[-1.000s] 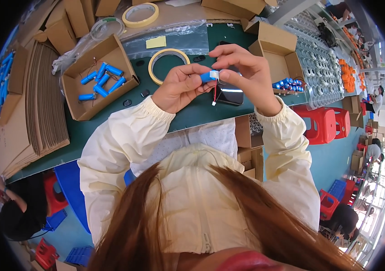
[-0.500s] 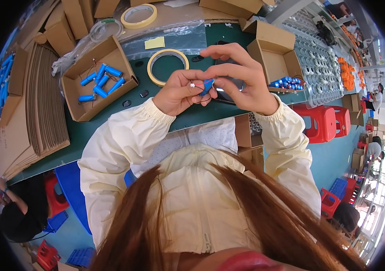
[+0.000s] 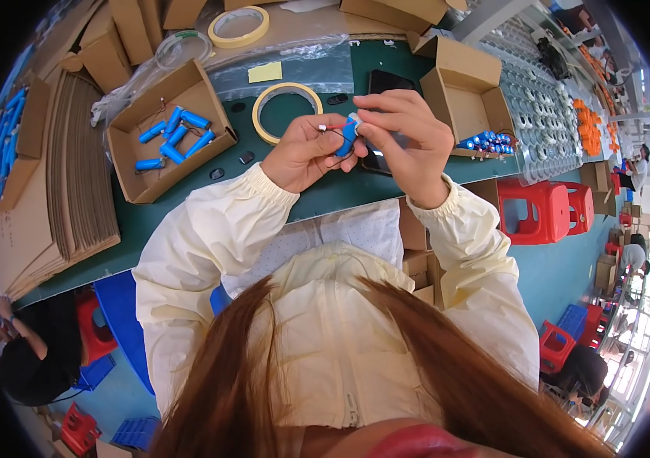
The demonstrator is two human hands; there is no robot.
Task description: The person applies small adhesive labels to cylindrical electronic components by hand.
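Note:
Over the green table, my left hand (image 3: 304,153) is closed around a small blue cylindrical battery (image 3: 346,140) with thin red and dark wires. The battery stands tilted, its upper end leaning away from me. A small white connector (image 3: 322,128) hangs at the left end of the wires, beside my left fingers. At the battery's upper end, my right hand (image 3: 415,141) pinches with thumb and fingers. Something pale shows at that end, too small to make out. Behind my hands lies a roll of cream masking tape (image 3: 262,101), flat on the table.
An open cardboard box (image 3: 138,183) with several blue batteries stands at left; another box (image 3: 485,72) with batteries is at right. Flat cardboard (image 3: 85,168) is stacked far left. A dark phone-like slab (image 3: 390,82), clear trays (image 3: 531,99) and red stools (image 3: 535,210) lie rightward.
The battery has turned more upright, so its upper end now shows. My right hand's raised fingers have drawn down and together at that end, uncovering the dark slab behind.

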